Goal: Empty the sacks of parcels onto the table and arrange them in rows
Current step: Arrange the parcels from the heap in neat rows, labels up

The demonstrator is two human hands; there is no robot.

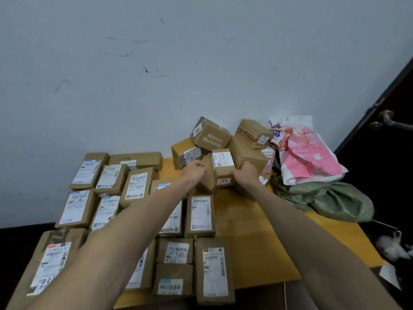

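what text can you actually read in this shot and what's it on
"Momo's Workshop": white print on the topmost box of the heap.
"2013": sticker on the small box below it.
Sticker on the topmost box's left side: digits too blurred to be sure of.
Shipping labels on the rowed parcels: too small to read.
Print on the pink bag: blurred, unreadable.

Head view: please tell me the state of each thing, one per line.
Small brown cardboard box: gripped by right hand.
Left hand: fingers curled, grip unclear.
Brown cardboard parcel pile: heaped, unsorted.
Flat brown parcels: lying in rows, labels up.
Green woven sack: slumped, crumpled.
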